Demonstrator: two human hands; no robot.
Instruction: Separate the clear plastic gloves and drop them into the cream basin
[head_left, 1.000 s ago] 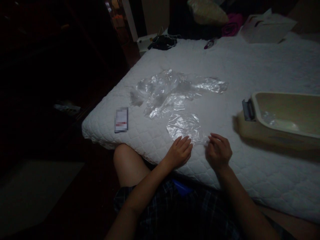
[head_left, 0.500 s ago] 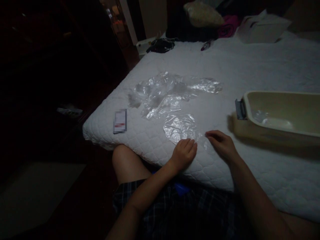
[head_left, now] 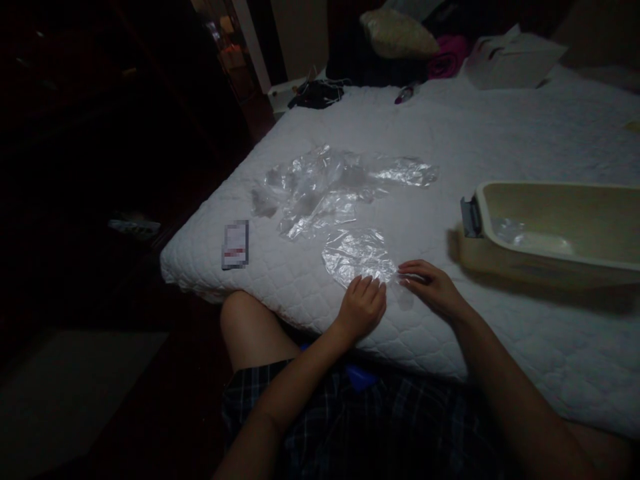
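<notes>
A clear plastic bag (head_left: 353,253) lies crinkled and fairly flat on the white quilted bed. My left hand (head_left: 363,308) rests palm down on its near edge, fingers stretched out. At the bag's right end is my right hand (head_left: 433,288), thumb and fingers apart, the fingertips at the plastic. A thin see-through flap of plastic (head_left: 404,298) shows just below those fingertips. Beyond this bag, more crumpled clear plastic bags (head_left: 320,180) are spread in a loose heap.
To the right stands a cream plastic bin (head_left: 540,260) with a grey latch and some clear plastic inside. A phone-like, blurred-out item (head_left: 235,245) lies near the bed's left edge. A white box (head_left: 515,63), a cushion (head_left: 397,35) and dark cables (head_left: 317,93) sit at the back.
My right hand has moved slightly left onto the bag's end, and its pinched fingers have parted. The left hand stays on the bag. The whole view has shifted a little.
</notes>
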